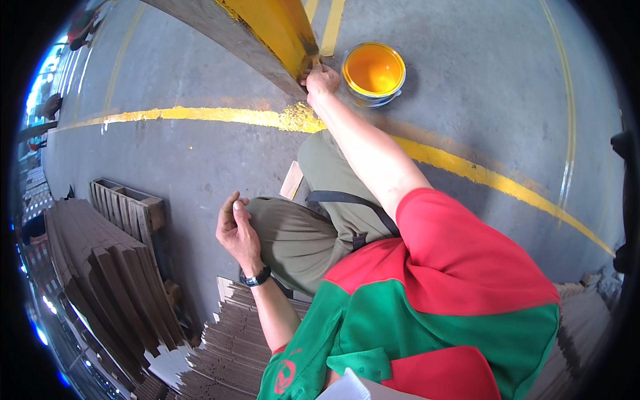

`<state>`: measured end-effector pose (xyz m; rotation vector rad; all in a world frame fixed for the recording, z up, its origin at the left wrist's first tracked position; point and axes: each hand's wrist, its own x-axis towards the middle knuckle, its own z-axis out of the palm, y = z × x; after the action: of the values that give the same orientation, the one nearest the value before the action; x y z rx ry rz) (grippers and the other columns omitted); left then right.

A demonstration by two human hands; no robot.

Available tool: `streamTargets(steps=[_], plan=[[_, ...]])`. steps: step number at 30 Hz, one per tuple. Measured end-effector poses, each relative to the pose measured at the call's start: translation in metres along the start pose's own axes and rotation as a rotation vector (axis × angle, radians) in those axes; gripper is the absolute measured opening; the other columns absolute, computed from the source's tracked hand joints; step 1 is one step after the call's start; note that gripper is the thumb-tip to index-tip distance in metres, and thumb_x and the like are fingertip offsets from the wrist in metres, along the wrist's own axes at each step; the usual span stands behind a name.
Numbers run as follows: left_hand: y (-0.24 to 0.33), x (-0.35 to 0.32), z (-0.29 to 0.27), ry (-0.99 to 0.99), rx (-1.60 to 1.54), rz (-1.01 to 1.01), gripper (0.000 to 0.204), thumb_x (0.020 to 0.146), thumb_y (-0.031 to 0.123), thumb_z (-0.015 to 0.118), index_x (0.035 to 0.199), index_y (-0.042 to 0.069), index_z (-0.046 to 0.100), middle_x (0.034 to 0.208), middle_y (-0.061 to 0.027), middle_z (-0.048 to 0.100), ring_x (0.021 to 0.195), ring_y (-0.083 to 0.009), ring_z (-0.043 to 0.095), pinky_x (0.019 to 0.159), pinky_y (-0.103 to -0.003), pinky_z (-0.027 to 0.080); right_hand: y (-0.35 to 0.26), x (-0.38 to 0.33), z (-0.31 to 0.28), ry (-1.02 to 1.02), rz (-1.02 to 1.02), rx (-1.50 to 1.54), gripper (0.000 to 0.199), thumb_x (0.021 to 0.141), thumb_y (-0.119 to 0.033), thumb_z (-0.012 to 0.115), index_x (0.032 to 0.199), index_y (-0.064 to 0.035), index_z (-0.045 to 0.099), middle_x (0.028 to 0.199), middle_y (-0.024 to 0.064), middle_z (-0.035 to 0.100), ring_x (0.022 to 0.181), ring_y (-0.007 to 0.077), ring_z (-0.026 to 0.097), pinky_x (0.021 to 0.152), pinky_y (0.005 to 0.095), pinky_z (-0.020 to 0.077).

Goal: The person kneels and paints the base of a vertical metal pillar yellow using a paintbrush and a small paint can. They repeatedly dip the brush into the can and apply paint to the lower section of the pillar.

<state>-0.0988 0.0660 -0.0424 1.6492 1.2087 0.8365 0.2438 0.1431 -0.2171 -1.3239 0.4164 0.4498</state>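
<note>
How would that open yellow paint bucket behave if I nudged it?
The bucket might slosh, since wet-looking yellow paint shows inside its open top. Its round shape suggests it could roll if tipped.

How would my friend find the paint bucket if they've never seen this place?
Look for the big yellow-and-grey upright post on the grey concrete floor. Just right of its foot, beside the person's bare right hand, stands a round, silvery-sided bucket. Unlike the post and hand, it's round and open-topped, with shiny orange-yellow paint inside.
</note>
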Motion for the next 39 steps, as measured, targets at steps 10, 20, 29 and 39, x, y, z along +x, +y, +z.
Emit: streamTargets(steps=[10,20,29,39], plan=[[0.005,-0.001,0.001,-0.011,0.02,0.005,0.025,0.107,0.018,0.067,0.123,0.001,0.075,0.095,-0.0042,0.076,0.078,-0.004,0.059,0.067,-0.021,0.046,-0.051,-0.05,-0.055,-0.179,0.04,-0.02,0.025,0.109,-0.012,0.054,0.108,0.0068,0.071,0.078,0.0118,0.07,0.055,0.0143,0.062,0.049,0.0292,0.0523],[0.008,0.0,0.005,-0.012,0.031,0.016,0.025,0.107,0.017,0.066,0.124,0.001,0.074,0.095,-0.004,0.075,0.076,-0.0037,0.056,0.067,-0.021,0.047,-0.049,-0.028,-0.024,-0.231,-0.046,0.013,0.025,0.107,-0.012,0.057,0.11,0.0081,0.072,0.079,0.0133,0.073,0.056,0.016,0.065,0.05,0.0304,0.0546],[0.006,-0.001,0.003,-0.016,0.054,0.013,0.025,0.107,0.017,0.066,0.125,0.002,0.075,0.095,-0.0025,0.075,0.075,-0.0027,0.055,0.066,-0.02,0.045,-0.172,-0.07,-0.143,-0.307,-0.641,-0.765,0.033,0.102,-0.021,0.054,0.118,-0.0019,0.076,0.069,0.0125,0.072,0.059,0.0222,0.07,0.061,0.038,0.0585],[0.009,0.001,0.007,-0.034,0.035,-0.003,0.025,0.106,0.017,0.067,0.125,0.002,0.074,0.096,-0.0023,0.075,0.075,-0.0022,0.054,0.065,-0.02,0.043,-0.166,0.03,-0.135,-0.392,-0.497,-1.671,0.031,0.094,-0.02,0.064,0.11,0.0033,0.077,0.117,0.0272,0.074,0.113,0.0442,0.071,0.097,0.0484,0.0574]])
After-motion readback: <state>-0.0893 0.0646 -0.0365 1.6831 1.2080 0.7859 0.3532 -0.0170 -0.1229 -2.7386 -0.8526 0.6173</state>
